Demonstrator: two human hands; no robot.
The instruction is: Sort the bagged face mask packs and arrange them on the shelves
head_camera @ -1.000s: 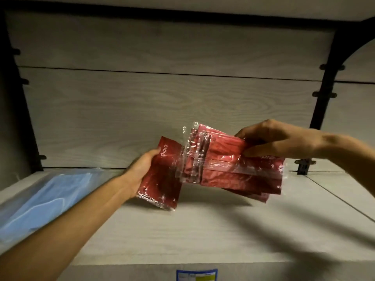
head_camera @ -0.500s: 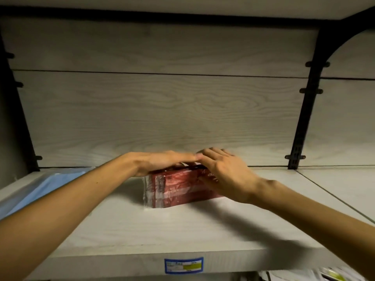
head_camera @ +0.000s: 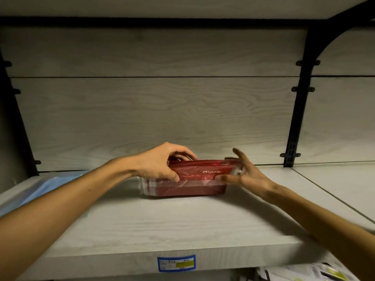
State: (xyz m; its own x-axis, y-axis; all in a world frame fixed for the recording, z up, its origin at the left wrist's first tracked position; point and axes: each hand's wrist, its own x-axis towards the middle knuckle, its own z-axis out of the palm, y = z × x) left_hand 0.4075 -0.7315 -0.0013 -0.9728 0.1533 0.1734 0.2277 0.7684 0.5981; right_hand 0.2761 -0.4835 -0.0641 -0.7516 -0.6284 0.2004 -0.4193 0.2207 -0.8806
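Both forearms reach in from the lower corners of the frame toward the middle of the shelf. The left hand is arched over the left end of the stack of red face mask packs, thumb pressed on the front face and the other fingers curled over the top rear edge, so it grips that end. The right hand stands edge-on at the right end, fingers straight and fanned, thumb lying along the front lower right of the stack; it touches the packs without closing round them.

The stack sits at centre frame, toward the back of the shelf, just short of the back panel. Bare board lies in front of it up to the shelf's front edge, and more to its right up to a seam in the boards. At the left edge of the frame lies a blue bagged pack, well apart from the red ones.

The packs are flat, in glossy clear plastic with crinkled sealed ends and pale lettering. Shelf and panel are pale grey wood grain. A black bracket upright stands at the right; a blue-bordered label sits on the front lip.
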